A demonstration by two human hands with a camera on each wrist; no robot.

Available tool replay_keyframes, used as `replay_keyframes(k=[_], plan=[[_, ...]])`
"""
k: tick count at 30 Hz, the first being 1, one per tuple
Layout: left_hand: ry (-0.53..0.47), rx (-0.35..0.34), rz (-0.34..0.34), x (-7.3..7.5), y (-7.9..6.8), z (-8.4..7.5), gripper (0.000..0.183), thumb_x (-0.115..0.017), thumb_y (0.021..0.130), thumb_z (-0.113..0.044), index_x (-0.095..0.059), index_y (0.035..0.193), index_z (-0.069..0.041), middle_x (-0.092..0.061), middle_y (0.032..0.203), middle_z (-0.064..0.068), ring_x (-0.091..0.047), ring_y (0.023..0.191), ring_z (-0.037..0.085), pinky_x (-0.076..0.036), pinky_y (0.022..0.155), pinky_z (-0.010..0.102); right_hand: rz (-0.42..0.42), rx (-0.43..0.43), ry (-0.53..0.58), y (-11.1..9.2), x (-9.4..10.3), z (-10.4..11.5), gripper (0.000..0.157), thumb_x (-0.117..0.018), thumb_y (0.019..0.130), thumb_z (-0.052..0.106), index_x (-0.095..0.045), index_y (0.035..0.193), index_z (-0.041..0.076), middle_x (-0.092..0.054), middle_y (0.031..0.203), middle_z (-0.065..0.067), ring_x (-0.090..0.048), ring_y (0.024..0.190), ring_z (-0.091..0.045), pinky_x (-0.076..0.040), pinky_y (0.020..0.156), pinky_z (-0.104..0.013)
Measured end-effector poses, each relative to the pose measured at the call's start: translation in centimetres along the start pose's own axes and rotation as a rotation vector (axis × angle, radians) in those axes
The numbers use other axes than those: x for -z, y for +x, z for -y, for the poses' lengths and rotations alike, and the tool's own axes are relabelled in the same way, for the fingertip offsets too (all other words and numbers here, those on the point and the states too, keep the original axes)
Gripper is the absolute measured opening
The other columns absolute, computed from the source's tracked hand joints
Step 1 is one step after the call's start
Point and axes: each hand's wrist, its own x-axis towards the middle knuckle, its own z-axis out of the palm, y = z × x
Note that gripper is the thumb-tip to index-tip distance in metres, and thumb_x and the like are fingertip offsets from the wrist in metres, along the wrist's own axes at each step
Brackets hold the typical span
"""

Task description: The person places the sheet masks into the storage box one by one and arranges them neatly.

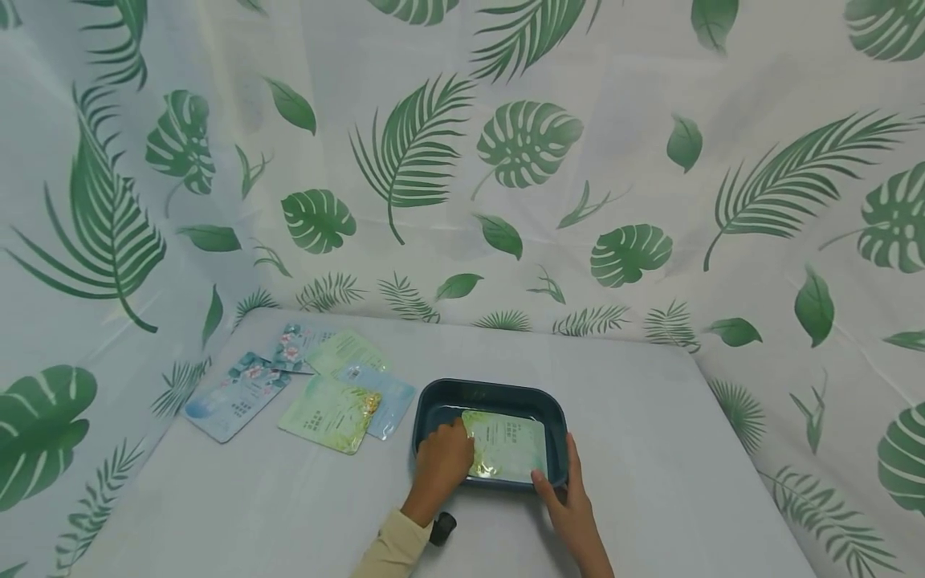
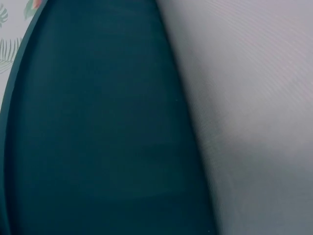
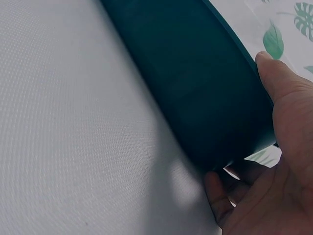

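A dark teal rectangular tray [image 1: 491,387] stands on the white table, and a green sheet-mask sachet [image 1: 509,445] lies inside it. My left hand [image 1: 442,456] reaches over the tray's left side with curled fingers, holding the sachet's left edge; the fingertips are hidden. At the front right corner my right hand [image 1: 574,506] grips the tray, thumb over the rim and fingers round the outside. The right wrist view shows that hand [image 3: 288,142] against the tray's wall [image 3: 195,83]. Only the tray's outer wall [image 2: 102,117] and the table appear close up in the left wrist view.
Left of the tray, several sachets lie partly overlapping: a green one [image 1: 328,417], a light blue one [image 1: 393,401], a paler green one [image 1: 354,351] and flowered blue ones [image 1: 234,401]. A leaf-patterned curtain [image 1: 527,265] hangs behind the table [image 1: 650,449].
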Motion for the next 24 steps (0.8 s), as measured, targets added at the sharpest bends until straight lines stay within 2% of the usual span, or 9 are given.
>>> replay_keyframes(k=[5, 8, 10, 13, 15, 16, 18, 20, 24], plan=[[0.070, -0.018, -0.075, -0.3, 0.0, 0.0, 0.027, -0.067, 0.091, -0.026, -0.068, 0.100, 0.000, -0.067, 0.076, 0.013, -0.066, 0.063, 0.027, -0.048, 0.047, 0.039, -0.009, 0.014, 0.006, 0.0, -0.1, 0.1, 0.089, -0.058, 0.095, 0.046, 0.003, 0.158, 0.027, -0.010, 0.164, -0.017, -0.024, 0.145, -0.047, -0.031, 0.110, -0.058], [0.052, -0.085, -0.142, -0.4, -0.2, 0.0, 0.022, -0.065, 0.093, -0.024, -0.070, 0.101, -0.005, -0.068, 0.081, 0.008, -0.066, 0.063, 0.022, -0.047, 0.046, 0.035, -0.009, 0.019, 0.007, 0.0, -0.1, 0.0, 0.090, -0.058, 0.096, 0.045, 0.004, 0.158, 0.027, -0.009, 0.164, -0.017, -0.022, 0.145, -0.047, -0.030, 0.111, -0.059], [-0.014, -0.174, -0.210, -0.3, -0.4, 0.3, 0.016, -0.065, 0.093, -0.022, -0.071, 0.100, -0.008, -0.068, 0.085, 0.004, -0.065, 0.064, 0.017, -0.047, 0.047, 0.029, -0.009, 0.019, 0.001, -0.1, -0.1, -0.2, 0.090, -0.058, 0.096, 0.045, 0.004, 0.158, 0.026, -0.008, 0.165, -0.016, -0.020, 0.146, -0.046, -0.029, 0.111, -0.060], [-0.201, -0.329, -0.311, 0.0, -0.6, 1.1, 0.008, -0.064, 0.094, -0.017, -0.071, 0.096, -0.012, -0.065, 0.088, -0.001, -0.062, 0.071, 0.010, -0.049, 0.055, 0.023, -0.013, 0.012, -0.011, -0.2, 0.0, -0.3, 0.091, -0.058, 0.096, 0.045, 0.005, 0.158, 0.026, -0.006, 0.165, -0.016, -0.018, 0.147, -0.047, -0.027, 0.112, -0.061], [-0.305, -0.390, -0.381, 0.5, -0.6, 1.9, 0.007, -0.064, 0.095, -0.014, -0.070, 0.097, -0.012, -0.064, 0.089, -0.002, -0.060, 0.076, 0.007, -0.050, 0.063, 0.021, -0.016, 0.005, -0.019, -0.3, 0.0, -0.3, 0.091, -0.058, 0.096, 0.046, 0.006, 0.158, 0.026, -0.006, 0.165, -0.016, -0.017, 0.147, -0.047, -0.027, 0.111, -0.061], [-0.347, -0.400, -0.415, 0.8, -0.5, 2.4, 0.008, -0.063, 0.095, -0.014, -0.070, 0.097, -0.012, -0.064, 0.090, -0.002, -0.059, 0.079, 0.007, -0.051, 0.067, 0.021, -0.016, 0.005, -0.019, -0.3, 0.0, -0.2, 0.091, -0.058, 0.096, 0.046, 0.006, 0.158, 0.026, -0.006, 0.165, -0.016, -0.018, 0.147, -0.047, -0.028, 0.111, -0.061], [-0.398, -0.385, -0.485, 1.5, -0.4, 3.8, 0.008, -0.063, 0.095, -0.012, -0.070, 0.099, -0.010, -0.063, 0.090, -0.001, -0.059, 0.080, 0.008, -0.051, 0.070, 0.023, -0.017, 0.005, -0.017, -0.3, 0.0, -0.2, 0.091, -0.058, 0.095, 0.047, 0.006, 0.158, 0.027, -0.007, 0.165, -0.016, -0.019, 0.146, -0.046, -0.029, 0.111, -0.060], [-0.402, -0.318, -0.535, 2.2, -0.3, 5.3, 0.009, -0.063, 0.095, -0.011, -0.070, 0.099, -0.009, -0.063, 0.089, 0.000, -0.059, 0.080, 0.009, -0.051, 0.068, 0.025, -0.015, 0.009, -0.014, -0.2, 0.0, -0.2, 0.091, -0.058, 0.095, 0.047, 0.006, 0.158, 0.027, -0.008, 0.164, -0.016, -0.020, 0.146, -0.046, -0.030, 0.111, -0.060], [-0.379, -0.138, -0.543, 3.4, -0.4, 8.8, 0.008, -0.064, 0.093, -0.007, -0.070, 0.099, -0.005, -0.065, 0.091, 0.007, -0.061, 0.080, 0.016, -0.052, 0.067, 0.031, -0.010, 0.011, -0.011, -0.1, 0.0, -0.2, 0.091, -0.058, 0.095, 0.048, 0.005, 0.158, 0.027, -0.007, 0.165, -0.016, -0.018, 0.147, -0.046, -0.027, 0.112, -0.061]])
